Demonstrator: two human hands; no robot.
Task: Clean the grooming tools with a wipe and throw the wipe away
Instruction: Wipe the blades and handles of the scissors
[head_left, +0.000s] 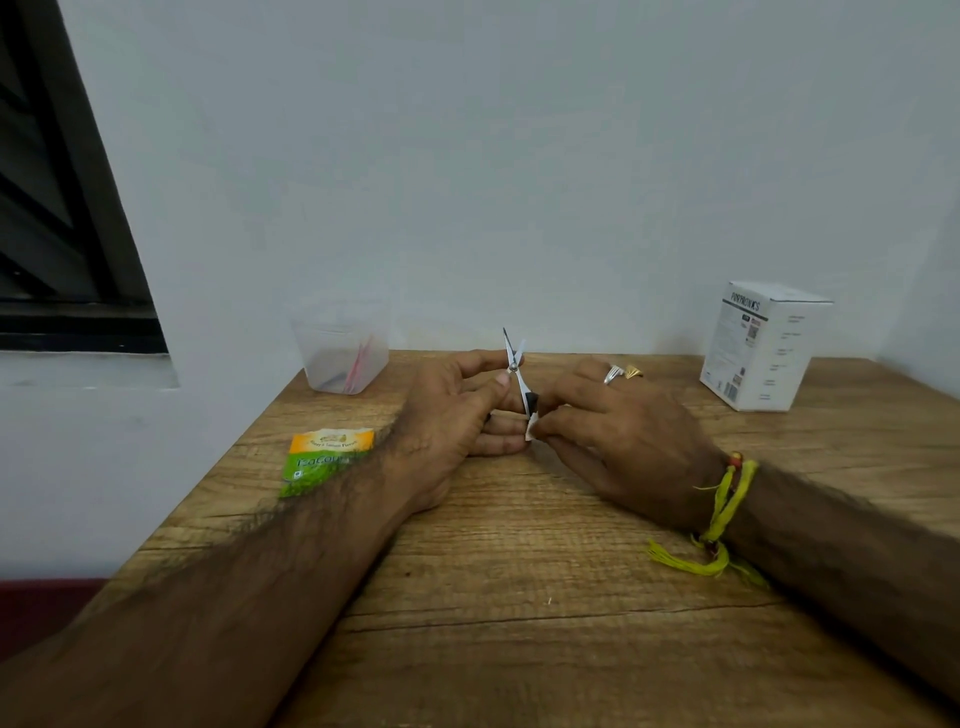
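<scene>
At left of centre I see the torn sachet (326, 460) on the table (519, 571). My left hand (457, 415) pinches the small scissors (515, 366) at centre frame, blades up; my right hand (618, 431) pinches the wipe (531, 428) against their handle.

Small steel scissors (514, 364) stand upright above the table, blades slightly parted, with a white wipe (531, 428) at their dark handle.
</scene>
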